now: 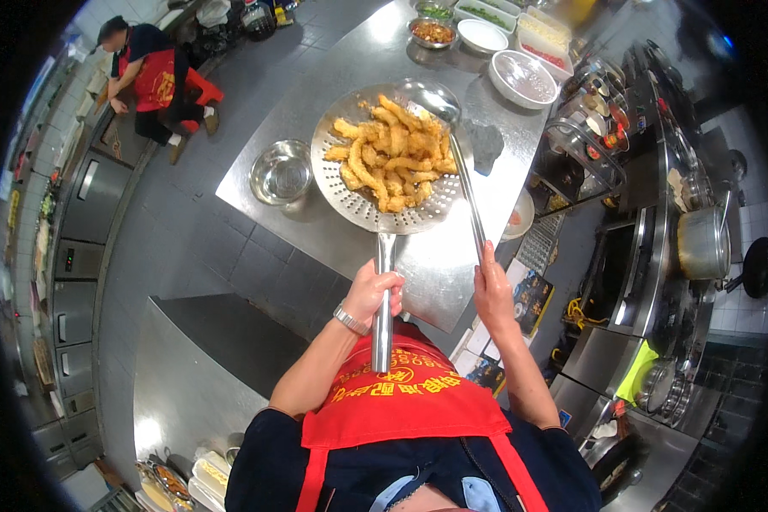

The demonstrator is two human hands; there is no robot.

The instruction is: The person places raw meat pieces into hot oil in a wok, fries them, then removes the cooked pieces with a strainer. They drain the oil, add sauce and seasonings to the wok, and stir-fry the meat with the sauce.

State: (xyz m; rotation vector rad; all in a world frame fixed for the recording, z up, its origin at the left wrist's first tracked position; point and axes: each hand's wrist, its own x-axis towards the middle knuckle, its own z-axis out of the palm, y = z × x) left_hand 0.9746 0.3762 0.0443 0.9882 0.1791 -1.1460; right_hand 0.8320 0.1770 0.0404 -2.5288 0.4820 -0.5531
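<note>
My left hand (376,289) is closed around the steel handle of a perforated skimmer (333,198). Golden fried battered strips (390,153) are heaped in the skimmer's shallow bowl, over a stainless steel table (281,109). Whether the skimmer rests on the table or hangs just above it I cannot tell. In my right hand (494,291) is the long handle of a steel ladle (467,185). The ladle's bowl (432,96) lies at the far right side of the heap, over the skimmer's rim. Left of the skimmer stands a shiny metal bowl (281,171).
Bowls and tubs of ingredients, among them a white bowl (525,80), line the table's far end. A wire rack (585,147) with seasonings stands right, before a stove line with a large pot (704,243). Another person (157,77) crouches by cabinets at far left. A second steel counter (179,371) is lower left.
</note>
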